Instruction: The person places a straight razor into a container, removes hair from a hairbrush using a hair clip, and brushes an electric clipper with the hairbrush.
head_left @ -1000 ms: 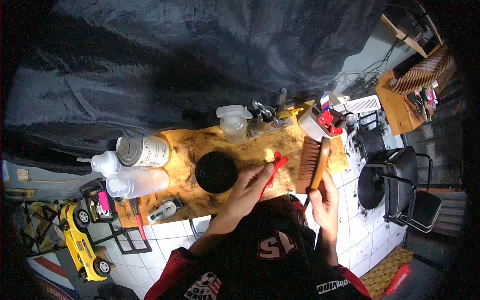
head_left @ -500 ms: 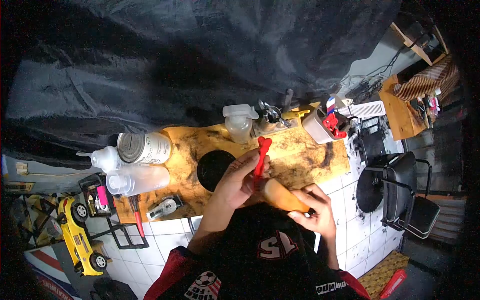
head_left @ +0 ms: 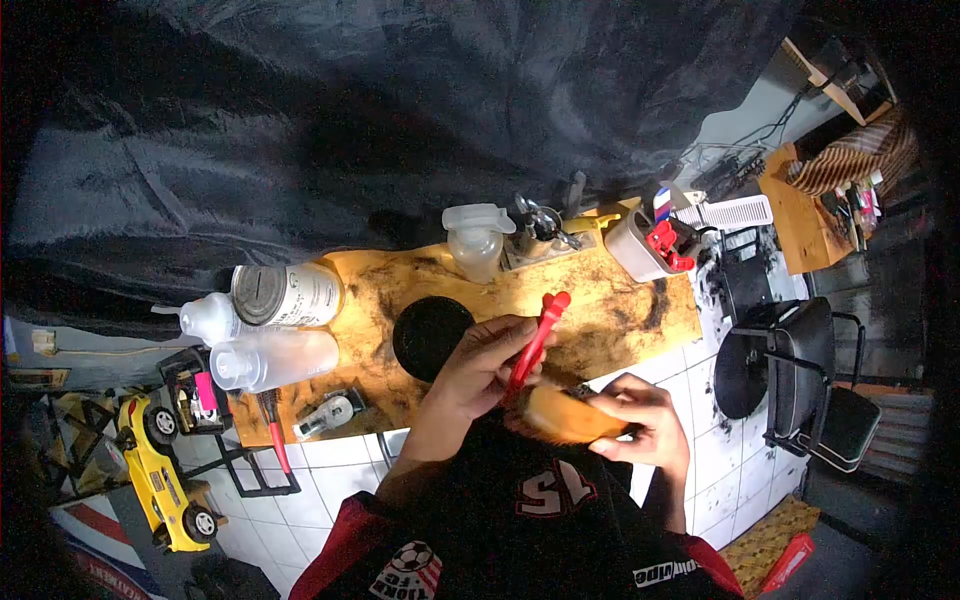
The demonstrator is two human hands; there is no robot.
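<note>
My left hand (head_left: 478, 368) pinches a red hair clip (head_left: 540, 342) upright over the table's front edge, its two-lobed end pointing up and away. In my right hand (head_left: 645, 420) is a wooden brush (head_left: 572, 415), slightly blurred by motion. The brush's dark bristles face the lower end of the clip; whether they touch it I cannot tell. Both hands are in front of my black shirt. Behind them lies the wooden table (head_left: 390, 285), strewn with dark hair clippings, with a round black disc (head_left: 432, 338) left of my left hand.
At the table's left stand a can (head_left: 288, 295), clear bottles (head_left: 275, 360) and hair clippers (head_left: 330, 413). A spray bottle (head_left: 477, 245) and a grey box (head_left: 645, 245) with red clips line the back. A black chair (head_left: 805, 350) stands right; a yellow toy car (head_left: 160, 480) lies left.
The red clip has tilted to the right and shifted slightly down with my left hand. My right hand and the brush have moved a little lower and to the right.
</note>
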